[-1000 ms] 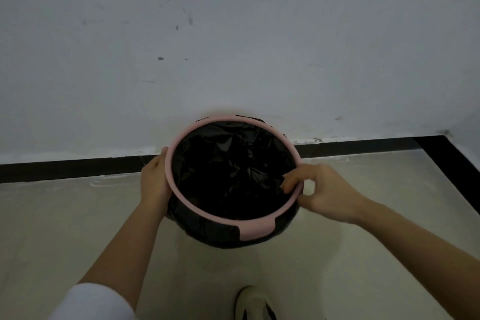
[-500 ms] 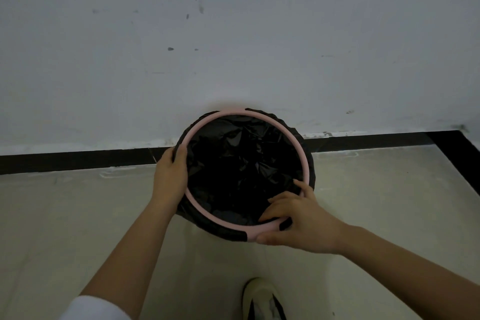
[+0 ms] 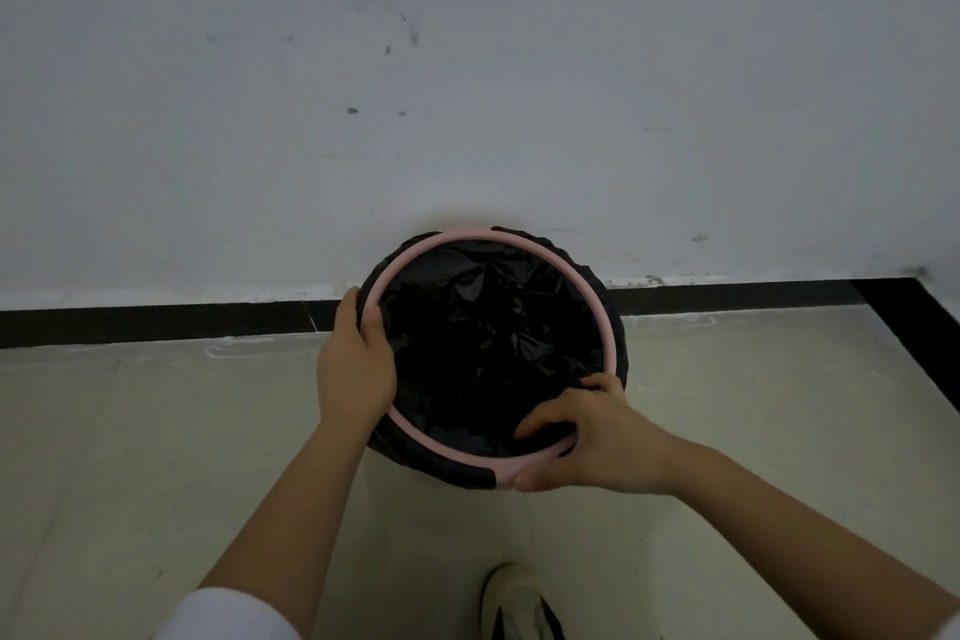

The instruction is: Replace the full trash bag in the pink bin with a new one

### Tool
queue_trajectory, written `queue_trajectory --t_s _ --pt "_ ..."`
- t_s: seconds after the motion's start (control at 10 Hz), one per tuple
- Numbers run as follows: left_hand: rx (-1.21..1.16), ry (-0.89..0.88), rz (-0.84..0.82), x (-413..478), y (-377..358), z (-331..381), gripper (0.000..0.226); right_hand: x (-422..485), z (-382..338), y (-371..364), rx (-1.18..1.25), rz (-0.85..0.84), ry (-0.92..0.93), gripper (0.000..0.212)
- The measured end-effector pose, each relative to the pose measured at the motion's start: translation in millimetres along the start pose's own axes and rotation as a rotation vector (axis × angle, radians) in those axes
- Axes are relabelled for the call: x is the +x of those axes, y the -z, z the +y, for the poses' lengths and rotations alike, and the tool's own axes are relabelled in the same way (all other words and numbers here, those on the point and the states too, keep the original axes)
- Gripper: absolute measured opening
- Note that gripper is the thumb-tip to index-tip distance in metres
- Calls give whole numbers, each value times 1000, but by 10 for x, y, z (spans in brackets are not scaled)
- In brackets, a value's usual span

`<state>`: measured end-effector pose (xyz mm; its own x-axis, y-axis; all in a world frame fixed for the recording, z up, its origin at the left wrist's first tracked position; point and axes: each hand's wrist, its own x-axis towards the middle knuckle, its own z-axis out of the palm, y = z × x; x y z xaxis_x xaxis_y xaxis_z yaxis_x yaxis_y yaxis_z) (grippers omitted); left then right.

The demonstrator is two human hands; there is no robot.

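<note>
The pink bin (image 3: 582,276) stands on the floor against the wall, seen from above. A black trash bag (image 3: 488,343) lines its inside and folds out over the edge, held under the pink rim ring. My left hand (image 3: 356,364) grips the rim on its left side, thumb over the ring. At the near right, my right hand (image 3: 582,437) clamps the rim, fingers inside on the bag and thumb under the outer edge. The bin's body is hidden below the rim.
A white wall (image 3: 467,94) rises right behind the bin, with a black skirting strip (image 3: 156,322) along its foot. Pale floor tiles (image 3: 130,457) spread to both sides. My white shoe (image 3: 519,603) stands just in front of the bin.
My right hand slid along the rim from the right side to the near right. The left hand closed over the rim's left side. The bag's edge now covers more of the outside.
</note>
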<state>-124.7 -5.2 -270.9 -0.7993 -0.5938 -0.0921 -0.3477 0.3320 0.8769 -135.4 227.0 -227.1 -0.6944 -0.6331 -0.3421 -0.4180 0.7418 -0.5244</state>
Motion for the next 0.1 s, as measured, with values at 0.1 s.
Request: queue_trajectory --t_s 0.1 --pt "-16 33 -10 9 21 25 47 19 -58 204 364 94 -93 33"
